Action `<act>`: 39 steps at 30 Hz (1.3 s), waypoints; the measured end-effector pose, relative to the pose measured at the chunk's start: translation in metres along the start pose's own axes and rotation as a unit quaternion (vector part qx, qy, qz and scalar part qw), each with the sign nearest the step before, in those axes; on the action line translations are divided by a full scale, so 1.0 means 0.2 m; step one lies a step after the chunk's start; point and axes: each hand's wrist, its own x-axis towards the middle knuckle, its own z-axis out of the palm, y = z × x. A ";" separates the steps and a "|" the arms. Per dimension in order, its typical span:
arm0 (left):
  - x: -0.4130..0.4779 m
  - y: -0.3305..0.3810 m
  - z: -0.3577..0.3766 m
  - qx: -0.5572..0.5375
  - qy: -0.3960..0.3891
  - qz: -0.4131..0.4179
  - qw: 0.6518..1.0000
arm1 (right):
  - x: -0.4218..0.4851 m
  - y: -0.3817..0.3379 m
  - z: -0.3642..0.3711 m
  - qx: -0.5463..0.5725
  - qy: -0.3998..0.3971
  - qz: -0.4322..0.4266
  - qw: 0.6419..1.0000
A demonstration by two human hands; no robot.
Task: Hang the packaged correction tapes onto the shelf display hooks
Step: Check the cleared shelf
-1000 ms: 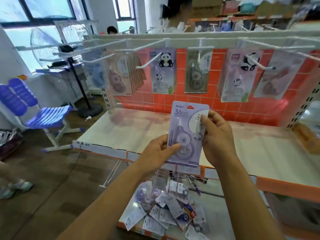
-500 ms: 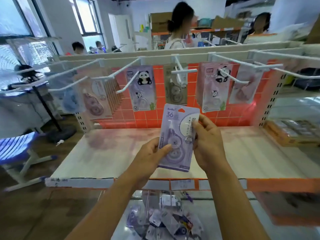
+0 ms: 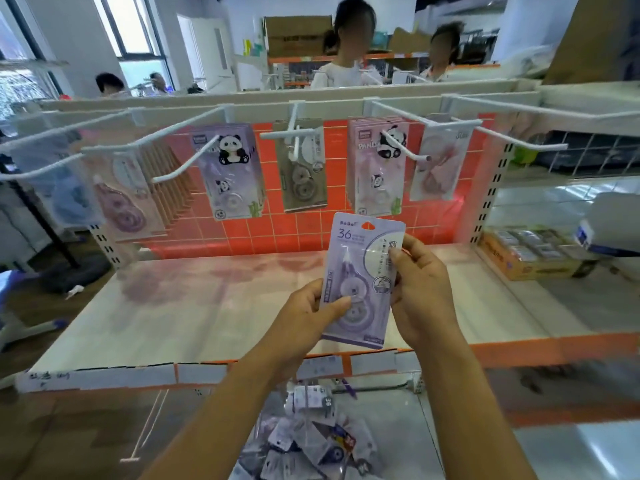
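Two grips — left hand (image 3: 304, 317), right hand (image 3: 420, 292) — pinch packet (image 3: 360, 258), seemingly upright.

I'm seeing a stationery shop here: white wire display hooks (image 3: 287, 134) loaded with carded panda-print correction tapes (image 3: 228, 174) on an orange tiled back panel (image 3: 270, 233), a white shelf board (image 3: 173, 306) edged with an orange price-label strip (image 3: 519, 351), and brown cardboard cartons (image 3: 298, 34) on racking beyond.

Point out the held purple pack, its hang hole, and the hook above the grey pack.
purple pack (image 3: 351, 271): head view, clear blister front.
hang hole (image 3: 367, 224): head view, top cut-out.
hook (image 3: 295, 119): head view, white prong.
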 end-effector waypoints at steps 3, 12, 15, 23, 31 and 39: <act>0.01 -0.02 0.05 -0.010 0.004 -0.014 1.000 | 0.00 -0.01 -0.06 -0.004 -0.007 0.007 1.000; -0.08 -0.08 0.07 -0.017 0.014 -0.017 1.000 | -0.10 0.02 -0.09 -0.026 -0.007 0.024 0.999; -0.16 -0.07 0.02 -0.017 0.012 -0.010 1.000 | -0.17 0.02 -0.02 -0.028 -0.013 0.023 0.999; -0.52 -0.06 -0.39 0.017 0.037 -0.029 0.999 | -0.46 0.18 0.37 -0.055 -0.055 0.029 0.997; -0.88 -0.19 -0.72 0.021 0.048 -0.078 0.996 | -0.80 0.41 0.62 -0.065 -0.089 0.047 0.993; -0.97 -0.46 -0.78 0.057 0.000 -0.144 0.988 | -0.92 0.65 0.54 -0.105 -0.035 0.141 0.984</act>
